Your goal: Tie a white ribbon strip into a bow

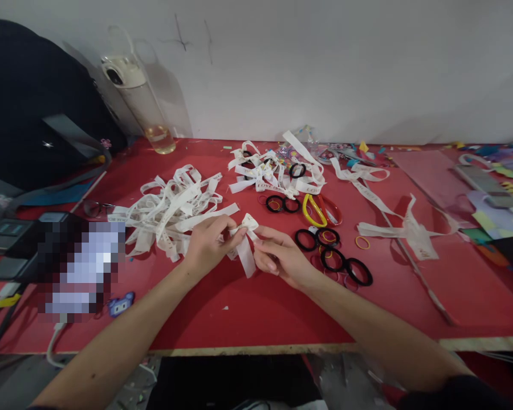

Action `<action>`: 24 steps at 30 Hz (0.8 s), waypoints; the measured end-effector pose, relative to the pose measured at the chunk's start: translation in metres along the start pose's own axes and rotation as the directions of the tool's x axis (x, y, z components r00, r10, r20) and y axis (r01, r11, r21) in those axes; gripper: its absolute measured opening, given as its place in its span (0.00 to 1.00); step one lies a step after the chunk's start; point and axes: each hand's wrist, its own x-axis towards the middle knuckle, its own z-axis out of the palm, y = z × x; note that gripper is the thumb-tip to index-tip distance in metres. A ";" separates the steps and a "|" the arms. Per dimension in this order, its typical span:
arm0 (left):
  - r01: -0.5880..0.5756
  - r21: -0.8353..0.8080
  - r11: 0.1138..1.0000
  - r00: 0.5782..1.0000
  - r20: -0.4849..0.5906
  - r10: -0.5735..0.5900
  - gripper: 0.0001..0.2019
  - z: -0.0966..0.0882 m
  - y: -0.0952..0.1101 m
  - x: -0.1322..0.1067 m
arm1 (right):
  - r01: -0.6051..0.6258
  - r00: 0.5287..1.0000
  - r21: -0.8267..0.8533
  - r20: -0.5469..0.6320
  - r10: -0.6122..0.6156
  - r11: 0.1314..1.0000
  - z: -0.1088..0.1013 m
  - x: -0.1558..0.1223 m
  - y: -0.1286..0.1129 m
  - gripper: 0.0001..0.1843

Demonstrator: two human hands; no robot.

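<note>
Beyond my left hand point(208, 240), a clear bottle point(142, 108) is holding yellowish liquid point(159, 139); that hand and my right hand point(283, 257) are pinching a looped white ribbon point(250, 222) between them; black rings point(346, 263) are lying rightward.

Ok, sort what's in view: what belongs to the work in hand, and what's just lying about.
Belongs, as far as I can judge:
white ribbon, pinched by the left hand and right hand
ribbon pile
black bands, probably

Seemingly just lying about:
bottle
dark bag
small blue trinket
</note>
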 end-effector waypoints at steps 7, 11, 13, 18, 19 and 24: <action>0.015 -0.070 0.997 0.998 0.063 -0.011 0.12 -0.004 -0.001 0.002 | -0.012 0.999 0.004 0.044 0.011 1.000 0.002 -0.002 -0.002 0.10; -0.009 -0.096 0.995 0.998 0.058 0.015 0.12 -0.007 -0.001 0.004 | -0.025 0.996 0.007 0.085 0.024 1.000 0.000 -0.002 -0.004 0.05; 0.033 -0.104 0.994 0.996 0.082 -0.024 0.12 -0.009 -0.001 0.005 | -0.017 0.995 -0.030 0.097 0.020 0.999 -0.001 -0.001 -0.003 0.05; 0.136 -0.146 0.980 0.972 0.209 -0.104 0.12 -0.012 0.001 0.007 | 0.075 0.997 -0.269 0.034 -0.068 0.960 -0.007 0.002 -0.002 0.12; 0.128 -0.166 0.978 0.971 0.223 -0.089 0.12 -0.012 0.001 0.007 | 0.105 0.994 -0.358 0.014 -0.107 0.928 -0.008 0.002 -0.002 0.14; 0.115 -0.284 0.952 0.941 0.337 -0.013 0.10 -0.008 0.001 0.004 | 0.284 0.893 -0.732 -0.034 -0.449 0.620 -0.015 0.005 -0.007 0.12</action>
